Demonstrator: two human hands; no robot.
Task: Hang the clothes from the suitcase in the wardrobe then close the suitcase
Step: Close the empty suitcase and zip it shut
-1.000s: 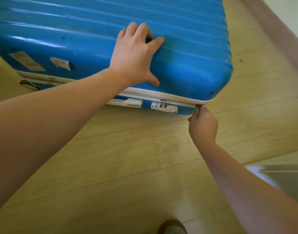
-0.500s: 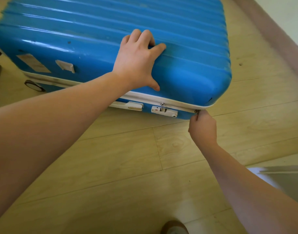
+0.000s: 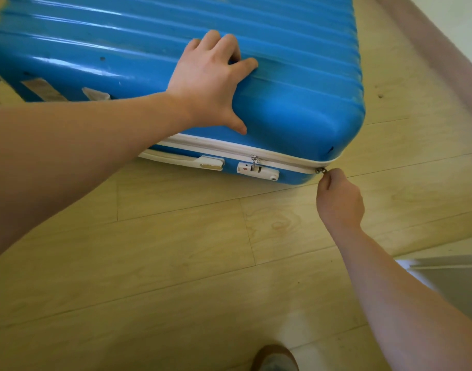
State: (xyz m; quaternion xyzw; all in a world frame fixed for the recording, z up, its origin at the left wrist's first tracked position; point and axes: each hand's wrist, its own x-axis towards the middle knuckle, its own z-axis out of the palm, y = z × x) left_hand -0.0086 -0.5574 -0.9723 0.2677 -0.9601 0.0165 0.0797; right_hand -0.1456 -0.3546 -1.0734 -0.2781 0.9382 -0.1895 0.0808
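On the wooden floor [image 3: 176, 250] lies the blue hard-shell suitcase [image 3: 149, 49], flat, with its ribbed lid uppermost and brought down onto the base. Its long axis runs across the view from left to right, along the ribs. The long side carrying the side handle [image 3: 186, 159] and the combination lock [image 3: 257, 171] faces the person, and a short end faces the skirting board [image 3: 430, 49] at right. One zipper pull [image 3: 254, 162] hangs at the lock. A second zipper slider [image 3: 320, 170] sits at the near right corner, pinched by the right hand [image 3: 339, 202], whose fingers are curled in. The left hand [image 3: 210, 84] lies spread, palm pressing the lid near that edge.

To do this well, I judge the pull should follow the white zipper track [image 3: 216, 145] round the corner toward the lock, kept low and parallel to the seam. Meanwhile the left hand should press the halves together just ahead of the slider. A shoe [image 3: 275, 357] shows at the bottom edge.
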